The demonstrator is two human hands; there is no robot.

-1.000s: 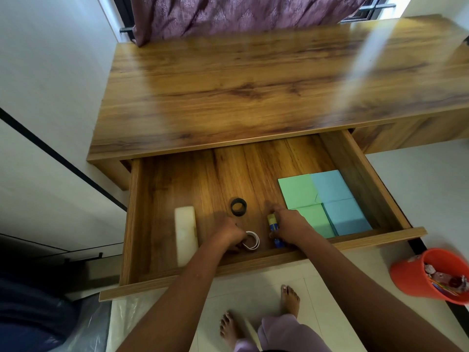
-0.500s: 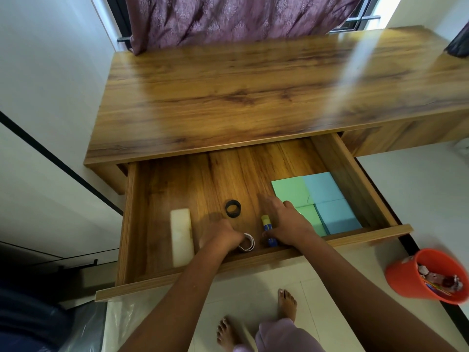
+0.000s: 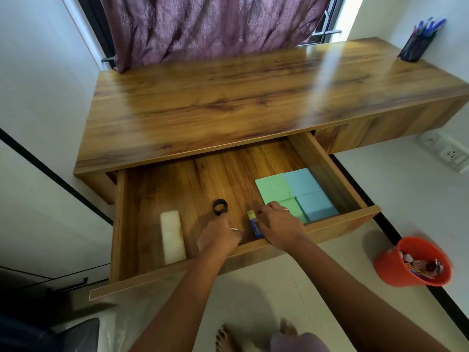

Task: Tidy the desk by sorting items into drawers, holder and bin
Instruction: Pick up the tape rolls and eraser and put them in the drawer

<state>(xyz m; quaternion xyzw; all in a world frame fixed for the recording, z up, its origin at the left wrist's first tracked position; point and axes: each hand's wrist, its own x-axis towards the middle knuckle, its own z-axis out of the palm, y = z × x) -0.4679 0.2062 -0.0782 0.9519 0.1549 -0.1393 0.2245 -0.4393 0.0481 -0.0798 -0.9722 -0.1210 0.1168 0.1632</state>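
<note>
The wooden drawer (image 3: 121,224) under the desk top (image 3: 228,102) stands pulled out. Inside lie a white block (image 3: 172,237), a black ring (image 3: 220,206), a yellow-and-blue glue stick (image 3: 253,223) and green and blue note pads (image 3: 297,191). My left hand (image 3: 218,237) is curled at the drawer's front over a white ring (image 3: 239,236), of which only an edge shows. My right hand (image 3: 279,224) lies flat, thumb against the glue stick and fingers reaching onto the green pad.
A dark pen holder (image 3: 416,47) with several pens stands at the desk's far right corner. An orange bin (image 3: 413,262) with scraps sits on the floor to the right. A wall socket (image 3: 449,153) is beyond it. My feet are below the drawer front.
My left hand has slid over the white ring, covering most of it. My right hand has loosened from the glue stick and spread toward the green pad. The view has lifted, showing the pen holder.
</note>
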